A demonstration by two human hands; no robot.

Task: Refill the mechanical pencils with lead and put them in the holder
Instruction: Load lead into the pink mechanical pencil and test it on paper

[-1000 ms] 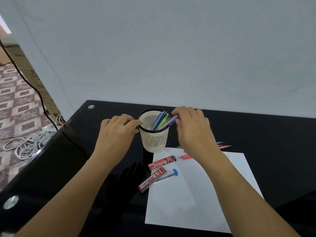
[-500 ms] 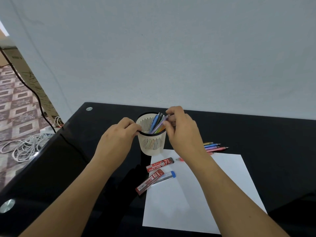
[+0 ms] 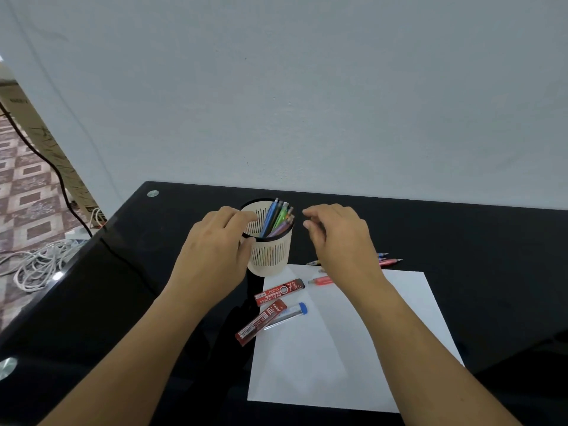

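On the black glass table [image 3: 491, 256], a cream slotted holder [image 3: 270, 256] stands upright just past the far left corner of a white sheet of paper [image 3: 353, 348]. Several mechanical pencils [image 3: 276, 219] stand inside it, all leaning toward its right rim.

Grip: the left hand [image 3: 215, 253] grips the holder at the rim, fingers curled over the near-left edge and thumb against the outer wall. The right hand [image 3: 341, 238] hovers just right of the holder, clear of it, fingers loosely bent and holding nothing.

Outstanding items: loose pencils [image 3: 390, 261] lie on the table beyond the right wrist, partly hidden by it, so their number cannot be told. A pink pencil [image 3: 321, 280] lies on the paper's far edge. Near the holder lie a red 0.7 lead case [image 3: 279, 292], a red 2B lead case [image 3: 261, 322] and a clear lead tube [image 3: 287, 315] with a blue cap.

Handling assessment: the pencils appear light, stiff and smooth-barrelled, and are best pinched at mid-barrel, away from the fine metal tip. Any lead inside the cases and tube would likely be brittle and should be fed in straight, without side load. The holder looks like thin, light plastic. With its load leaning one way it may tip, so a steadying hand at the rim is advisable.
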